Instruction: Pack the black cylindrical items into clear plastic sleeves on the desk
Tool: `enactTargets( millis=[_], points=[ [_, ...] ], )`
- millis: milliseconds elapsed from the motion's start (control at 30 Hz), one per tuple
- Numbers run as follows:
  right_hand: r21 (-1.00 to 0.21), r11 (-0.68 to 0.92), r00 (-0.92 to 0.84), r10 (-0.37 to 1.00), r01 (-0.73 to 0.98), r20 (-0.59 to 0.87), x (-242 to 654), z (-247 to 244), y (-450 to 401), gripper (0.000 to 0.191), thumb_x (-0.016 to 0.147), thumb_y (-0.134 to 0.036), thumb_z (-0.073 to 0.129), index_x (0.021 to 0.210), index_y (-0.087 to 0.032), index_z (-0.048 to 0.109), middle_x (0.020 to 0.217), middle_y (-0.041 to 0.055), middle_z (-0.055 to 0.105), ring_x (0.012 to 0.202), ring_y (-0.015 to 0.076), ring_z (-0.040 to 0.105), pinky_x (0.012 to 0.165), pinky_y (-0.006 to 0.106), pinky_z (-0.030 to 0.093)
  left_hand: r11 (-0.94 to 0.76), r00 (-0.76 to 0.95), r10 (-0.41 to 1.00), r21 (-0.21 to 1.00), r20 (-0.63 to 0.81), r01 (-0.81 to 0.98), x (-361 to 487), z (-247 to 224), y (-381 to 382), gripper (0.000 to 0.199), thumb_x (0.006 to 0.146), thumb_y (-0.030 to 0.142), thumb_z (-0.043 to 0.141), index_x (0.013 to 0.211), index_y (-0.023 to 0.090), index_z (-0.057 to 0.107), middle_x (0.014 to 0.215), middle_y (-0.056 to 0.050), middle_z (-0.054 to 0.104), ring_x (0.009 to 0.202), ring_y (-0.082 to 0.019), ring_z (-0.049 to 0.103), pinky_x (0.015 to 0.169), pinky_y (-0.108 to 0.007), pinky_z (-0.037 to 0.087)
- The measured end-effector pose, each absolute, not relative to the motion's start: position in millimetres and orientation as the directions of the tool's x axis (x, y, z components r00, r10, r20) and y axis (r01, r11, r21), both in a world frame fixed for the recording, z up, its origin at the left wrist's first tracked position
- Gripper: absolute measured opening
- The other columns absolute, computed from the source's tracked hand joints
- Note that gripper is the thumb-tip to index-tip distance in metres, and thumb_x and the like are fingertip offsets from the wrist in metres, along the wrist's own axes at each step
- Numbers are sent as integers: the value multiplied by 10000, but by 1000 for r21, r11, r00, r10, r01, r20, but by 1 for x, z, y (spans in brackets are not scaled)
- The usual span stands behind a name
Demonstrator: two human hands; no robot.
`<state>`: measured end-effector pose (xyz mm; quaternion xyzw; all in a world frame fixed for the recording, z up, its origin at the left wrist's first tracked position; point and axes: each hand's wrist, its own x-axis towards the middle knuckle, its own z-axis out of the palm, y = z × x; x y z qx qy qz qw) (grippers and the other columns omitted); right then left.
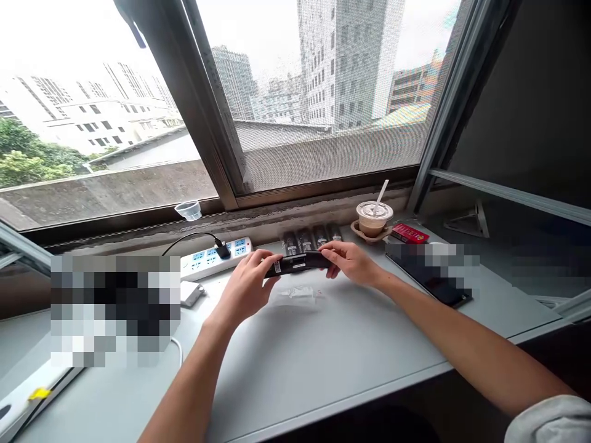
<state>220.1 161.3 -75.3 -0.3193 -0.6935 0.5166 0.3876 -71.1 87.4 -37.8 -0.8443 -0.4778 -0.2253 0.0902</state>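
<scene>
Both my hands hold a black oblong device point(295, 264) with a small white label near its left end, level above the pale grey desk point(323, 363). My left hand point(244, 286) grips that labelled end, and my right hand point(351, 261) holds the other end with its fingers curled over the top. Just behind the device stands a row of several dark packaged items point(307, 237). A crumpled clear plastic wrapper point(295, 294) lies on the desk below my hands.
A white power strip point(215, 261) with a black plug lies left of my hands. On the right are a lidded drink cup point(373, 218), a red packet point(410, 234) and a black tablet point(427, 274). A clear plastic cup point(188, 210) stands on the window ledge.
</scene>
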Motion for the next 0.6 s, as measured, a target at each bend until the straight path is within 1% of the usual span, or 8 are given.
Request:
enactTargets(
  millis=[100,167,233,333,400,467,533,600],
  points=[
    [-975,216,-511,845,53,159,217,-72,155,523,929,-627,643,1138,-150,691,716,22,707,607,193,741,594,309,631,-577,496,749,63,440,815,-59,-37,83,480,976,216,607,1446,274,528,1295,-123,604,1111,-295,606,942,-496,549],
    [-976,211,-535,832,57,149,216,-69,151,507,929,-610,650,1118,-143,700,691,21,705,591,186,734,566,291,620,-610,533,736,67,417,790,-51,-35,80,516,990,216,590,1490,294,492,1294,-123,603,1107,-291,610,924,-485,557],
    [-973,221,-554,819,63,150,216,-66,148,467,939,-585,646,1067,-139,699,627,9,683,537,162,700,513,250,582,-637,557,726,89,404,766,-46,-34,78,520,1003,212,573,1506,314,485,1295,-120,598,1113,-282,613,927,-477,561],
    [-978,200,-564,814,52,136,216,-66,148,401,914,-553,689,975,-159,648,575,-20,647,435,113,602,410,193,473,-670,579,714,146,394,728,-42,-34,76,488,1014,211,566,1484,336,525,1310,-116,583,1135,-266,617,960,-463,562],
    [-987,161,-566,816,29,116,217,-68,149,386,866,-534,742,939,-182,601,590,-45,625,405,92,544,372,183,425,-686,587,706,175,397,706,-40,-35,75,484,1015,211,569,1480,346,538,1322,-117,580,1151,-263,619,967,-455,566],
    [-990,139,-563,819,10,109,217,-69,151,377,839,-512,760,924,-194,577,623,-57,608,405,82,522,366,184,411,-698,588,696,195,413,689,-39,-36,75,491,1016,209,572,1484,350,538,1324,-118,588,1153,-263,624,958,-450,572],
    [-990,142,-571,813,8,112,216,-70,151,344,850,-487,740,933,-193,584,658,-52,613,422,80,533,376,182,396,-711,590,683,205,431,673,-39,-37,75,497,1015,203,573,1487,352,537,1320,-117,604,1147,-261,632,947,-442,577],
    [-990,142,-618,779,17,102,216,-68,150,304,884,-461,700,991,-189,615,696,-36,639,476,96,575,395,182,384,-722,598,671,202,438,662,-37,-36,75,497,1010,191,575,1481,346,544,1317,-112,623,1139,-259,640,934,-433,582]
  ],
)
